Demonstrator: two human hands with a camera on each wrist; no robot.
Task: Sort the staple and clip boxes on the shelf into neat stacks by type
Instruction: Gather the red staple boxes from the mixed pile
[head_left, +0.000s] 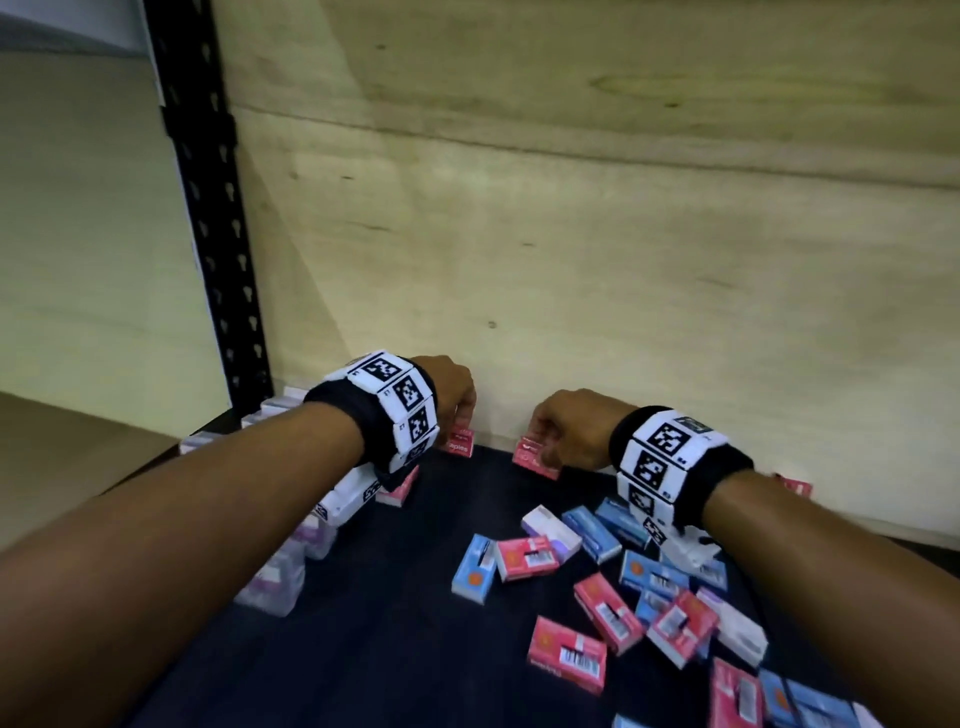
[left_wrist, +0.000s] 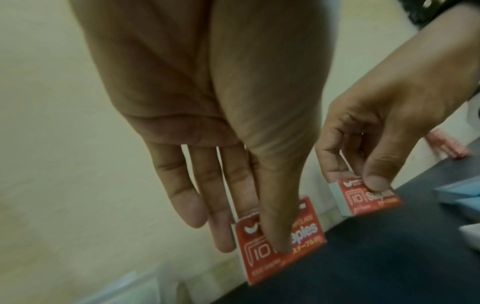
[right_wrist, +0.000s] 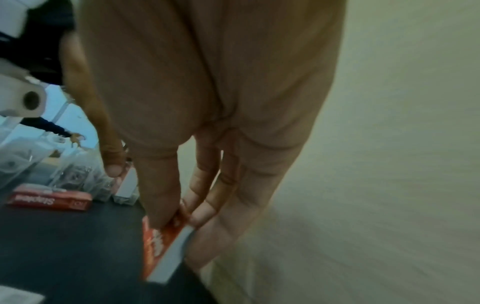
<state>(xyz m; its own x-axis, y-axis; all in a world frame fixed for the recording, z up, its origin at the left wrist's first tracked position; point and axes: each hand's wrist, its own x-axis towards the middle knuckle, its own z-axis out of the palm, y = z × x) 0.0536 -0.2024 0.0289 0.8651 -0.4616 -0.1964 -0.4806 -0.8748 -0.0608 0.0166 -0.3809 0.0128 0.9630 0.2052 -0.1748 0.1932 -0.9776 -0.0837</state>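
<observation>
At the shelf's back edge, my left hand (left_wrist: 207, 144) pinched one red staples box (left_wrist: 281, 242); my right hand (left_wrist: 384, 127) pinched another red box (left_wrist: 369, 199) beside it.

dark shelf (head_left: 395, 613), scattered staple boxes (head_left: 566, 656)

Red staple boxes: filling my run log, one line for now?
left hand holds red cardboard staple box | right hand pinches second red staple box

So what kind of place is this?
Probably a storeroom or stockroom shelf: a black metal post with slots, a plywood back wall, and lots of little staple boxes scattered on the dark shelf.
</observation>
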